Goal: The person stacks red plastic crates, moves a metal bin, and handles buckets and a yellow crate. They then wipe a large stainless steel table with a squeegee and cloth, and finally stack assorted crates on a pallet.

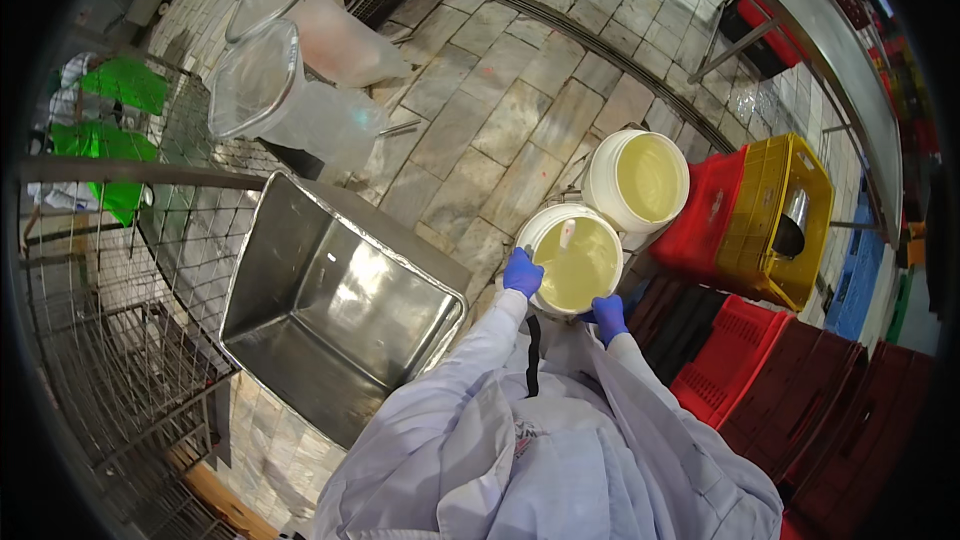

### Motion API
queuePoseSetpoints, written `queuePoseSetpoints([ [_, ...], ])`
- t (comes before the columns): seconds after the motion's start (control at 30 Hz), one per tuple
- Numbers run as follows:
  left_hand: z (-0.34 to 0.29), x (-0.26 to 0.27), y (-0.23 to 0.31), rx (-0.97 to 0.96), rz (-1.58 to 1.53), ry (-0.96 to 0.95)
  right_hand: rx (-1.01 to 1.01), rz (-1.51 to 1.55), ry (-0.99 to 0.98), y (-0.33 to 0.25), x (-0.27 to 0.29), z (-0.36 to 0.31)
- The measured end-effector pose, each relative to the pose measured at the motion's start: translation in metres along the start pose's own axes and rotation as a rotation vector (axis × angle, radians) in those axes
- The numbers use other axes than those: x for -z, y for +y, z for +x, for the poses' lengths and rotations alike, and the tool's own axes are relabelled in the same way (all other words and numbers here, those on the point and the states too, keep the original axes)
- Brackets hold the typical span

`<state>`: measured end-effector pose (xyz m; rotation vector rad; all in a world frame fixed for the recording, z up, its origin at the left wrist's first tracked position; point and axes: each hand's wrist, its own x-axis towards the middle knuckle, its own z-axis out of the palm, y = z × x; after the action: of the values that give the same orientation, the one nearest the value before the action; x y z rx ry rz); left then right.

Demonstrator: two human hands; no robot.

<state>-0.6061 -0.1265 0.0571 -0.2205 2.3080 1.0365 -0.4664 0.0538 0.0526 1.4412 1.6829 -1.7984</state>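
Pale coat (pixel 560 460) nearest; just beyond, the near bucket (pixel 535 227) of yellowish liquid (pixel 580 270), left hand (pixel 522 275) and right hand (pixel 607 320) closed on its rim. Gripping seems the step; any move calls for keeping level. Just beyond, another bucket (pixel 605 175); leftward, a tub (pixel 375 290).

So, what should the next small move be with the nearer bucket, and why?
Perhaps firm the hold on the nearer white bucket: the left hand is at its left rim, the right hand at its near-right edge, and the pale yellow contents, seemingly liquid, could slop from the open top.
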Motion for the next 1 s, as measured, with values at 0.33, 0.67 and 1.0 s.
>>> queuePoseSetpoints([
  [0.33, 0.057, 0.078, 0.009, -0.088, 0.339, 0.075, -0.176, 0.507, -0.251, -0.005, -0.114, -0.032],
  [0.67, 0.058, 0.074, 0.009, -0.155, 0.383, 0.094, -0.444, 0.543, -0.421, -0.006, -0.11, -0.032],
  [1.0, 0.049, 0.069, 0.003, -0.117, 0.349, 0.171, 0.591, -0.351, 0.308, -0.159, 0.082, 0.017],
])
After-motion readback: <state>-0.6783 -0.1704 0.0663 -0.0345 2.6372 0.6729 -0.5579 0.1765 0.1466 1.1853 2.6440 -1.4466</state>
